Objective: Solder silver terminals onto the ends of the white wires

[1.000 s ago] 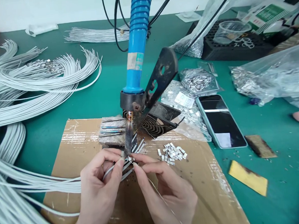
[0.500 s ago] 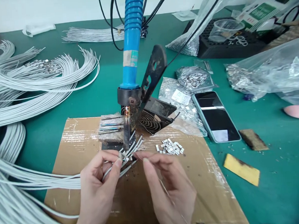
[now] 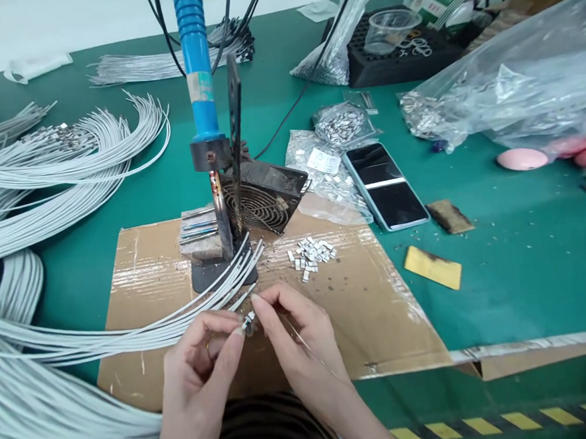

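My left hand (image 3: 203,367) pinches the end of a thin white wire (image 3: 131,335) that carries a small metal terminal (image 3: 249,320) at its tip. My right hand (image 3: 298,342) is closed in a pinch right beside that terminal, and a thin solder wire (image 3: 305,343) runs back across its fingers. Both hands hover over a sheet of cardboard (image 3: 378,307). A blue-handled soldering iron (image 3: 201,99) stands tip-down in a stand (image 3: 221,270) just beyond my hands. A small heap of metal terminals (image 3: 311,255) lies on the cardboard to the right.
Bundles of white wires (image 3: 47,175) cover the green table on the left. A small black fan (image 3: 262,198) sits behind the iron. A phone (image 3: 385,184), plastic bags of metal parts (image 3: 504,94), a yellow sponge (image 3: 432,267) and a black tray (image 3: 397,61) lie to the right.
My hands have drawn back from the iron's tip toward me, taking the wire end with its terminal along. The view has shifted, and the table's front edge now shows.
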Demonstrator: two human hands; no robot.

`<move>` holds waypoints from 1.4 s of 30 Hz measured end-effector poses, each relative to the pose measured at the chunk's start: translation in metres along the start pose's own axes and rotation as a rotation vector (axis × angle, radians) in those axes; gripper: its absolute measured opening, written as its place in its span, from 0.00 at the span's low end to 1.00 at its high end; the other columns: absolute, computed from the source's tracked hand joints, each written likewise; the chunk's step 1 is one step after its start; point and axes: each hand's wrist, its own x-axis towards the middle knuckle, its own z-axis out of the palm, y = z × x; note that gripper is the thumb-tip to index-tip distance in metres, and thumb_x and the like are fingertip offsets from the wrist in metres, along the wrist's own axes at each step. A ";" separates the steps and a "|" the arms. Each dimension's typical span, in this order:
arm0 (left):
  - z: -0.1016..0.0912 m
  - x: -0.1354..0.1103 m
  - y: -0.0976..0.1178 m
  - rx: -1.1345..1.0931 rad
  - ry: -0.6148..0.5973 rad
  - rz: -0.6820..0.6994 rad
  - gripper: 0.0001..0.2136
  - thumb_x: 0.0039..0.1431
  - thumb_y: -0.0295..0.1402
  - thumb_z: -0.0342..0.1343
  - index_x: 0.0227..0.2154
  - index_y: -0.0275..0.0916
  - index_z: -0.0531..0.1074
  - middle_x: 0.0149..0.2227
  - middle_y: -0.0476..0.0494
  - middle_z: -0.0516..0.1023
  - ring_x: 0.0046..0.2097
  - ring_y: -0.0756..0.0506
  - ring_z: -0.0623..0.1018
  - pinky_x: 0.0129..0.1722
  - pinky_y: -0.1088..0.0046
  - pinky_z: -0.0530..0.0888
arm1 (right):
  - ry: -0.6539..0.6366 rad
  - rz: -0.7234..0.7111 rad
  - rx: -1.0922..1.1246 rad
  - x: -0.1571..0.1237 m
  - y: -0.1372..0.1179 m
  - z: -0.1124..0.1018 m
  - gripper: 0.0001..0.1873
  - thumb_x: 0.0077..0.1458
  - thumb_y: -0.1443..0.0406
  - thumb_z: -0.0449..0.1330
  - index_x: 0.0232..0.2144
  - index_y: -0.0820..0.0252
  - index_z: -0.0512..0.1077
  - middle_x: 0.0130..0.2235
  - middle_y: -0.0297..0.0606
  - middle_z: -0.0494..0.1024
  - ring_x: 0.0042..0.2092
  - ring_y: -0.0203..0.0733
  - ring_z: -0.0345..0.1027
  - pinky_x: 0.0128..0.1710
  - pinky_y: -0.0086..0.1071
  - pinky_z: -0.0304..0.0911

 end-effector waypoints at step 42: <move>-0.005 -0.029 0.011 -0.047 -0.122 -0.272 0.23 0.48 0.51 0.75 0.33 0.36 0.75 0.20 0.54 0.76 0.12 0.63 0.58 0.14 0.89 0.57 | -0.244 0.293 0.398 -0.008 -0.008 -0.007 0.21 0.61 0.54 0.66 0.22 0.58 0.68 0.21 0.26 0.65 0.25 0.33 0.55 0.26 0.30 0.50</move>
